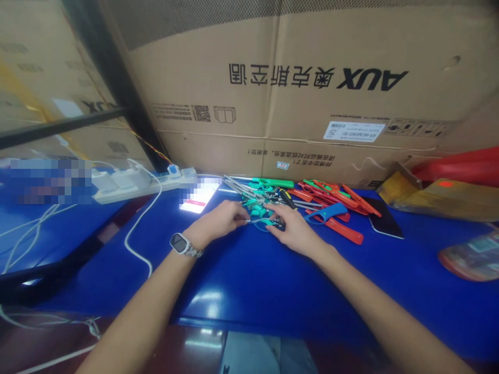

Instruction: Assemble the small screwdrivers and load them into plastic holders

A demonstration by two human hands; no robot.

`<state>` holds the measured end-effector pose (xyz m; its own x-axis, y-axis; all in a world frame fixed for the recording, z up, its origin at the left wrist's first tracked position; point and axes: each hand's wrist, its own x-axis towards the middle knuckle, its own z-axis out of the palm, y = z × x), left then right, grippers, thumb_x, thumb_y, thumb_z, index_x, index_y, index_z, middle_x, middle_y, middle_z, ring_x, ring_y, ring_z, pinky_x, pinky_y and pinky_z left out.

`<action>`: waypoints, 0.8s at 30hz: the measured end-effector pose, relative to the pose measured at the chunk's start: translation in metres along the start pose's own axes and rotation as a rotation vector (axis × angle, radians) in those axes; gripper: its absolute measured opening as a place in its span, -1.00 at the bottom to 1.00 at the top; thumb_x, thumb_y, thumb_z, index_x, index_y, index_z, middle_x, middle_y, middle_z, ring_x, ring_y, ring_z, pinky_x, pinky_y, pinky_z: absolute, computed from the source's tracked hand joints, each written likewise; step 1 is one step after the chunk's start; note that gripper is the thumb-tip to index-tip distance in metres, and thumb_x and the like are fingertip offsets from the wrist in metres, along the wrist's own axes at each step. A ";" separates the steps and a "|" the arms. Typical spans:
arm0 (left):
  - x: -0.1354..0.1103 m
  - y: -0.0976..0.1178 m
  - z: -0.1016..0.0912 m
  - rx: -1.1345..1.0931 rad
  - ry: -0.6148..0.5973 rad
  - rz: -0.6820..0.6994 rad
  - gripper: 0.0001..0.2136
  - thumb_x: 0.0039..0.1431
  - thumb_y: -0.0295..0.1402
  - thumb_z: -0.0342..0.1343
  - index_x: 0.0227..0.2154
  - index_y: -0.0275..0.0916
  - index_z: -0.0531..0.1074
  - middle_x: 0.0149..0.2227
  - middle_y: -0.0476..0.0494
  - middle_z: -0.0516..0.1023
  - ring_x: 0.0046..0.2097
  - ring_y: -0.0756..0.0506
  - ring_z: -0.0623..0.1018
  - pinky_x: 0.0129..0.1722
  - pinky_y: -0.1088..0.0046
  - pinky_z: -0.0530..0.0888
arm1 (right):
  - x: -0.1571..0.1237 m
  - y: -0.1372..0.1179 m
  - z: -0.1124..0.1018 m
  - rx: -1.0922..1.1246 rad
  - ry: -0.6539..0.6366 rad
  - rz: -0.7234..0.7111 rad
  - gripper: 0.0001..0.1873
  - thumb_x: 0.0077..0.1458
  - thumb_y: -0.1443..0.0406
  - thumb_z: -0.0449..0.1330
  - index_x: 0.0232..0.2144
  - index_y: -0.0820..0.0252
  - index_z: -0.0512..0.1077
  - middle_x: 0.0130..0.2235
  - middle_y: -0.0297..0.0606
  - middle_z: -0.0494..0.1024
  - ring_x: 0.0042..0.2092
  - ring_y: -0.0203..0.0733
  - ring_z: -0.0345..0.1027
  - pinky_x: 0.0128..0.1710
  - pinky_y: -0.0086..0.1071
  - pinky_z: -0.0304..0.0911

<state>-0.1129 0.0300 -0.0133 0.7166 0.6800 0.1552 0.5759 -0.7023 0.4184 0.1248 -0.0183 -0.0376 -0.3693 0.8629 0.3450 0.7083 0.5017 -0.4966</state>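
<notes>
Both of my hands meet over the front of a pile of long-nosed lighters with green handles and thin metal tubes. My left hand, wearing a watch on the wrist, pinches the thin silvery end of a small piece. My right hand has its fingers curled around the teal and dark end, which looks like part of a lighter. The fingers partly hide it. Beside my right hand are a yellow-and-black handle, a blue lighter handle and several red-orange handles.
A lit phone lies left of the pile, a dark phone to the right. A white power strip and cable are at left. A large cardboard box stands behind the blue table. A clear jar sits right.
</notes>
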 end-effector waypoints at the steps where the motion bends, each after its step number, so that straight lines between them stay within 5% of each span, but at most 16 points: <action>1: 0.000 0.000 0.001 0.006 0.011 0.004 -0.84 0.17 -0.53 0.14 -0.28 -0.25 0.61 -0.30 -0.12 0.59 -0.32 -0.04 0.53 -0.27 0.47 0.40 | -0.001 0.000 0.000 -0.025 -0.008 -0.012 -0.63 0.16 0.31 0.24 0.04 0.13 0.48 -0.17 -0.19 0.50 -0.16 -0.11 0.38 -0.11 -0.19 0.30; 6: 0.002 0.004 0.004 0.030 0.031 0.028 -0.81 0.22 -0.53 0.08 -0.31 -0.24 0.61 -0.30 -0.13 0.55 -0.32 -0.04 0.51 -0.26 0.47 0.40 | -0.003 -0.001 0.000 -0.116 -0.044 -0.066 -0.75 0.24 0.29 0.16 -0.10 0.19 0.57 -0.19 -0.14 0.43 -0.16 -0.10 0.37 -0.08 -0.19 0.32; 15: 0.003 0.003 0.007 0.049 0.026 0.025 -0.82 0.28 -0.45 0.05 -0.28 -0.26 0.58 -0.27 -0.15 0.50 -0.28 -0.05 0.51 -0.24 0.45 0.42 | -0.001 -0.014 -0.007 -0.169 -0.106 -0.068 -0.87 0.22 0.37 0.14 -0.18 0.21 0.44 -0.18 -0.16 0.43 -0.11 -0.08 0.34 -0.07 -0.21 0.29; 20: 0.003 0.018 0.005 0.103 0.021 0.026 -0.75 0.28 -0.49 0.03 -0.08 -0.18 0.54 -0.08 -0.17 0.50 -0.14 -0.10 0.55 -0.14 0.39 0.45 | 0.001 -0.015 -0.007 -0.185 -0.131 -0.063 -0.89 0.23 0.37 0.13 -0.20 0.18 0.43 -0.18 -0.17 0.42 -0.11 -0.07 0.33 -0.09 -0.22 0.27; 24: 0.005 0.030 0.006 0.227 -0.045 0.033 -0.72 0.30 -0.53 -0.03 -0.18 -0.20 0.59 -0.10 -0.19 0.51 -0.15 -0.13 0.57 -0.16 0.37 0.47 | 0.001 -0.013 -0.007 -0.147 -0.111 -0.041 -0.94 0.19 0.39 0.15 -0.25 0.19 0.39 -0.20 -0.19 0.44 -0.11 -0.08 0.33 -0.08 -0.23 0.25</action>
<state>-0.0896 0.0112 -0.0056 0.7505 0.6493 0.1231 0.6218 -0.7569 0.2012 0.1192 -0.0242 -0.0249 -0.4576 0.8475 0.2689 0.7688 0.5291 -0.3592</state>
